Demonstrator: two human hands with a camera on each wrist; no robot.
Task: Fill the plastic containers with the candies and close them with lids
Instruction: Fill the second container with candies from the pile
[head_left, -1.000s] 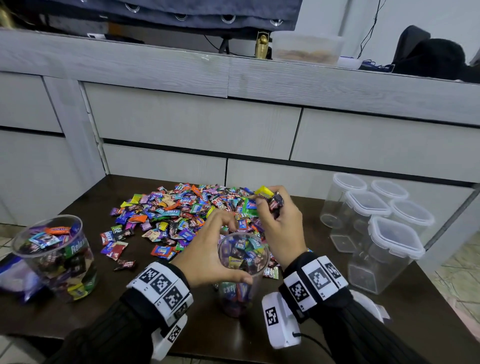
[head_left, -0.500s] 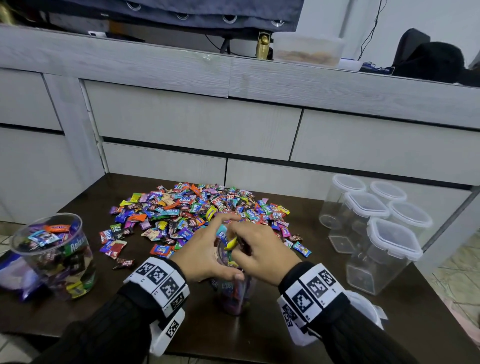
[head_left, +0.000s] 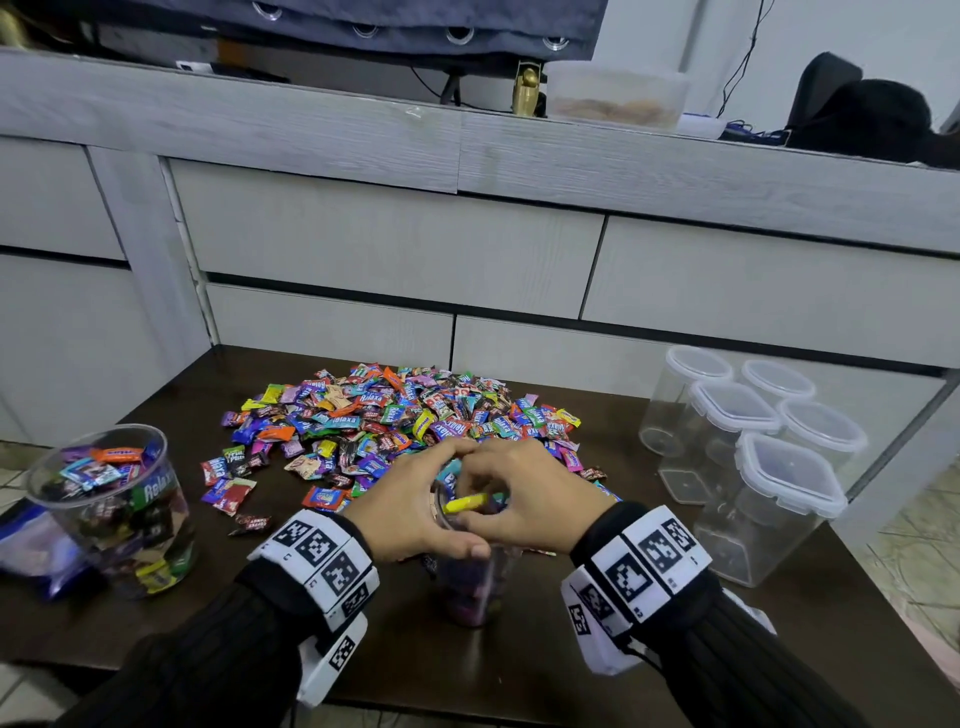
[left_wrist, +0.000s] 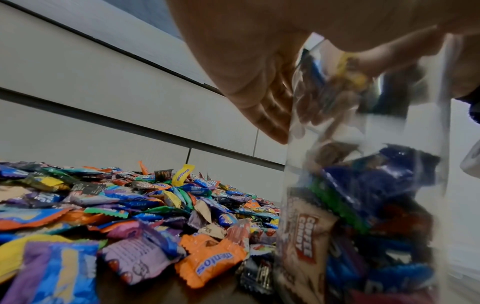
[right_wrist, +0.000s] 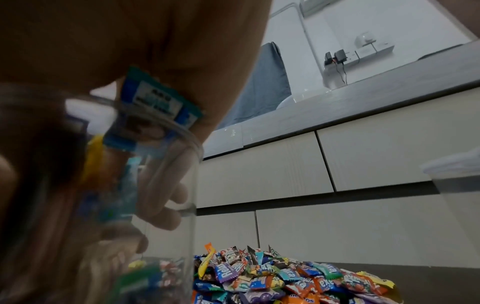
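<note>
A clear plastic container (head_left: 470, 587), partly filled with wrapped candies, stands at the table's near middle. My left hand (head_left: 436, 501) grips it round the rim, and its fingers (left_wrist: 259, 92) wrap the far wall. My right hand (head_left: 485, 493) is curled over the mouth and holds a few candies there, among them a yellow candy (head_left: 465, 503) and a blue candy (right_wrist: 158, 98) at the rim. The big candy pile (head_left: 405, 415) lies just behind the container. The container wall (right_wrist: 166, 205) fills the left of the right wrist view.
A round tub (head_left: 109, 499) full of candies stands at the table's left edge on a blue bag. Several empty lidded containers (head_left: 753, 447) cluster at the right. A white piece (head_left: 753, 616) shows beside my right forearm. Grey drawer fronts (head_left: 389, 244) rise behind the table.
My right hand carried a handful of candies from the pile back to the container and lowered it onto the mouth. The left hand kept its grip on the container.
</note>
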